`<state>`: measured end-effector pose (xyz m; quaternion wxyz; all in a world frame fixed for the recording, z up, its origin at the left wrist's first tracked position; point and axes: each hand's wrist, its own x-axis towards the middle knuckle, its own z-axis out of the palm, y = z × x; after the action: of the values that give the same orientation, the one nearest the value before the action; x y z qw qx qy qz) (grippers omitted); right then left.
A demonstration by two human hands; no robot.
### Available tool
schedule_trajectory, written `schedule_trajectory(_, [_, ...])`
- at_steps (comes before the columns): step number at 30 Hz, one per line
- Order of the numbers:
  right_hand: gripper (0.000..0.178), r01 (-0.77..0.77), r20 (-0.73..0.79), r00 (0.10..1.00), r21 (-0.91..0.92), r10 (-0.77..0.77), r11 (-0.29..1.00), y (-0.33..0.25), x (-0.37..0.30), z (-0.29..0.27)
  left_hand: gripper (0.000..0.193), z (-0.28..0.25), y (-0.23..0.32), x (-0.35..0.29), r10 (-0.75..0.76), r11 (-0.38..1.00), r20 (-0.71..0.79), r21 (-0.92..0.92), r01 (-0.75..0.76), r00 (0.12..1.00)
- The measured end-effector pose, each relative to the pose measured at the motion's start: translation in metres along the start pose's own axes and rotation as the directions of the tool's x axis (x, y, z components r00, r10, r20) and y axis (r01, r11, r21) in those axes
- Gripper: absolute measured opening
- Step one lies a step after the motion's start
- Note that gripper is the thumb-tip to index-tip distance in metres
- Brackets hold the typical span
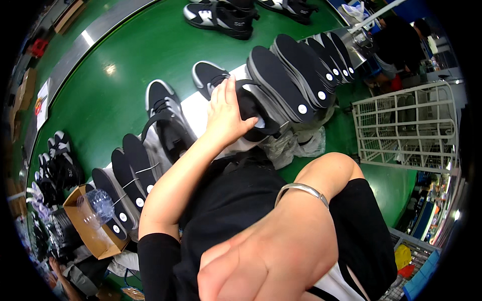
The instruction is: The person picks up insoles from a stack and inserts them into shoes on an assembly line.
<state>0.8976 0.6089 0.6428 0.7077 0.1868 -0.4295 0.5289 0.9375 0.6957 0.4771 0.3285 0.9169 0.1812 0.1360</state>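
The black sneaker (247, 104) sits at the near edge of the glossy green worktop (115, 75), its silver-grey trimmed toe pointing far and left, dark laces over the tongue, collar gaping toward the wearer. The left hand (226, 115) lies over it, thumb spread from the fingers. The right hand (266, 261) is raised nearer, fingers curled; I can't tell whether it grips anything. A matching sneaker (170, 125) stands left, black insoles (281, 83) lean right, and a white wire rack (406, 128) stands farther right.
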Motion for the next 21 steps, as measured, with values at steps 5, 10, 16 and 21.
schedule_trajectory(5, [0.016,-0.564,-0.479,0.825,-0.732,0.301,0.382,-0.104,-0.035,-0.064,0.098,0.053,-0.024,0.019,0.015,0.975,-0.101,0.223,0.008,0.995])
schedule_trajectory(10, [0.040,-0.607,-0.709,0.330,0.346,-0.624,-0.715,-0.252,-0.141,-0.156,0.040,0.023,0.001,0.030,-0.009,1.000,0.113,-0.022,0.011,0.994])
schedule_trajectory(16, [0.067,-0.689,-0.744,0.224,0.336,-0.629,-0.642,-0.274,-0.183,-0.187,0.045,-0.012,-0.025,0.007,0.281,0.951,0.046,0.118,-0.285,0.959])
schedule_trajectory(21, [0.047,-0.813,-0.609,0.334,0.200,-0.720,-0.546,-0.256,-0.138,-0.147,0.043,-0.018,-0.036,0.016,-0.139,0.990,0.050,0.026,0.137,0.989])
